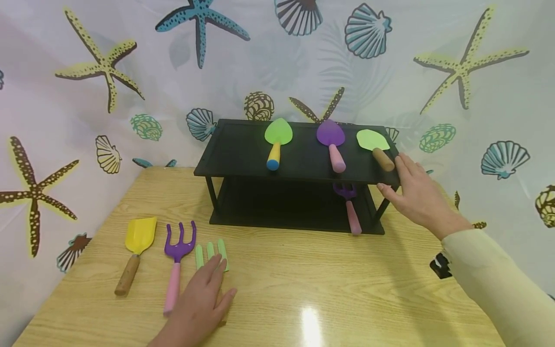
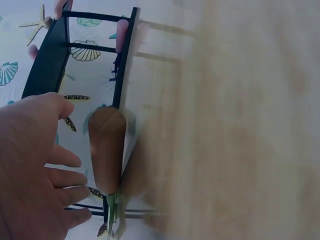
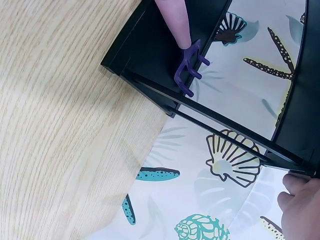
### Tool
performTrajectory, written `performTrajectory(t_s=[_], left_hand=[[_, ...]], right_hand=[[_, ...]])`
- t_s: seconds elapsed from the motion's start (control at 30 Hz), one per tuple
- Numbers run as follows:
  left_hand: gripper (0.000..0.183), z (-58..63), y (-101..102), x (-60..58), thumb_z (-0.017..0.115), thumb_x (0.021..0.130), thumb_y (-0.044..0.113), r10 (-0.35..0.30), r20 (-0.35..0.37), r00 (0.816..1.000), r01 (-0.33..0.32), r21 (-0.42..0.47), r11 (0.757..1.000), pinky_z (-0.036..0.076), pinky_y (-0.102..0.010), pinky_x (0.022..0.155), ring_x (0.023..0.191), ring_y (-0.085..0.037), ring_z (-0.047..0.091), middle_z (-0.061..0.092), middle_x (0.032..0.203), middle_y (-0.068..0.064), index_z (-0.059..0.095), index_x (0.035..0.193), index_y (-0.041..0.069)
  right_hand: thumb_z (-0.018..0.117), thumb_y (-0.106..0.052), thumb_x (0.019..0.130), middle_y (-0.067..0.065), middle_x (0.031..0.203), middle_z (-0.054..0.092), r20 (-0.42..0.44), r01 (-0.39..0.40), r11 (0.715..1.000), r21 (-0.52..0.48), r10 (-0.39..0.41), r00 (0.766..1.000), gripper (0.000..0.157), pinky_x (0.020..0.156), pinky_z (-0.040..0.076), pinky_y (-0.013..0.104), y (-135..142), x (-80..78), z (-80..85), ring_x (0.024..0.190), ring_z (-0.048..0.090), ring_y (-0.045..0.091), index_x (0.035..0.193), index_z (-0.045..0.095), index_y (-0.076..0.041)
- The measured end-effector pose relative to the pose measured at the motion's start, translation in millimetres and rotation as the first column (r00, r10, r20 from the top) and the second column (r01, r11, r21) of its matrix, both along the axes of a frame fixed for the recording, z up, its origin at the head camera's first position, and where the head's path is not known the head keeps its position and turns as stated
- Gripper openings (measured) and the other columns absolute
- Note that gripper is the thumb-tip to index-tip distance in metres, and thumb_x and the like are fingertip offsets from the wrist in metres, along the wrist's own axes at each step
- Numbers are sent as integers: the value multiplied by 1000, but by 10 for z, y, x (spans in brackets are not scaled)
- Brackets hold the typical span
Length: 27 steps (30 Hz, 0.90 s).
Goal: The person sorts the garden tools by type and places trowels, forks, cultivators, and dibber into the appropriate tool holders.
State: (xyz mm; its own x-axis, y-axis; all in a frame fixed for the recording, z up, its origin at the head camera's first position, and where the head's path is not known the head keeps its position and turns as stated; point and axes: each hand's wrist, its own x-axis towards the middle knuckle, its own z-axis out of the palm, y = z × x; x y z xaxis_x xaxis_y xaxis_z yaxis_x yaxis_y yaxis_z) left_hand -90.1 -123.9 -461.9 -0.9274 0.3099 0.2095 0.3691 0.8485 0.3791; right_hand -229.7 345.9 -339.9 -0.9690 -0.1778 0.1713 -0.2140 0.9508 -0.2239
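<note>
My left hand hovers over a hand fork with light green tines and a wooden handle. Its fingers are loosely spread beside the handle, not curled round it. At the right end of the black two-tier rack, my right hand rests with extended fingers on the edge and its thumb near the front corner. Close to those fingers lies a pale green trowel with a wooden handle. On the lower tier is a purple fork with a pink handle.
The top tier also bears a green trowel with a yellow handle and a purple trowel. Left on the wooden table lie a yellow shovel and a purple fork. A patterned sheet hangs behind.
</note>
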Motion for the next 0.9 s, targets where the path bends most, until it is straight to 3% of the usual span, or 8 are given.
performTrajectory(t_s=[0.27, 0.43, 0.67, 0.9], left_hand=[[82, -98, 58, 107, 58, 94, 53, -19, 180, 983, 37, -95, 995, 29, -66, 113, 146, -48, 27, 31, 156, -30, 39, 147, -6], [90, -141, 58, 144, 57, 92, 59, -37, 220, 975, 64, -114, 991, 25, -66, 115, 149, -48, 19, 18, 162, -27, 31, 153, -2], [79, -174, 102, 165, 58, 97, 42, -29, 188, 982, 52, -121, 991, 27, -58, 118, 150, -47, 18, 19, 160, -31, 31, 149, -11], [61, -198, 122, 180, 55, 92, 3, -98, 15, 995, 99, -210, 973, 30, -59, 116, 144, -56, 23, 24, 151, -44, 31, 141, -24]], right_hand=[[42, -59, 99, 29, 163, 7, 5, 1, 1000, 7, -1, 1000, 93, 122, 12, 61, -3, 3, 6, 148, 13, 52, 156, 6, 6], [42, -58, 99, 30, 163, 8, 3, -4, 1000, 9, 4, 1000, 93, 122, 12, 61, -3, 7, 11, 148, 13, 52, 156, 7, 6], [44, -57, 99, 30, 163, 8, 7, -5, 1000, 17, 5, 1000, 93, 121, 14, 62, -5, 7, 18, 148, 14, 52, 156, 8, 6], [44, -56, 99, 30, 163, 8, -2, -6, 1000, 14, 6, 1000, 92, 120, 15, 63, -2, 3, 18, 148, 15, 52, 156, 8, 7]])
